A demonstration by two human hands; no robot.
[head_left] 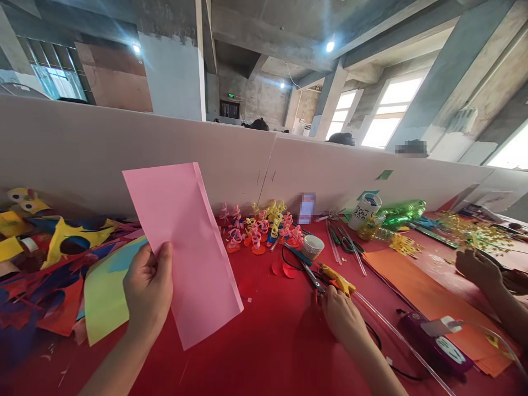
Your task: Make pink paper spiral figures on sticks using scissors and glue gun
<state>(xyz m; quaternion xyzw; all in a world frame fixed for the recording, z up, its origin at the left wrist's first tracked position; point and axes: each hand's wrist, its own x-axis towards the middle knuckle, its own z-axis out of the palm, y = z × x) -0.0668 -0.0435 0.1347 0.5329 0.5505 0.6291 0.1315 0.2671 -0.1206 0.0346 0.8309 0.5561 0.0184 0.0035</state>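
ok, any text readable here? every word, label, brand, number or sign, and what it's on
Nothing I can quote with confidence:
White container: black lettering, too small and blurred to read.
Green lit sign on the far wall: too small.
Phone-like screen: pixelated.
Purple power strip: marks on its white patch, illegible.
Pink paper: no lettering on the visible side.

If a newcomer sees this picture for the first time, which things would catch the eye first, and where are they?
Probably the pink paper, held up by the left hand left of centre, above the red table. Next, perhaps, the cluster of pink and yellow curly pieces before the pale partition, and the right hand at the handles of the scissors, right of centre.
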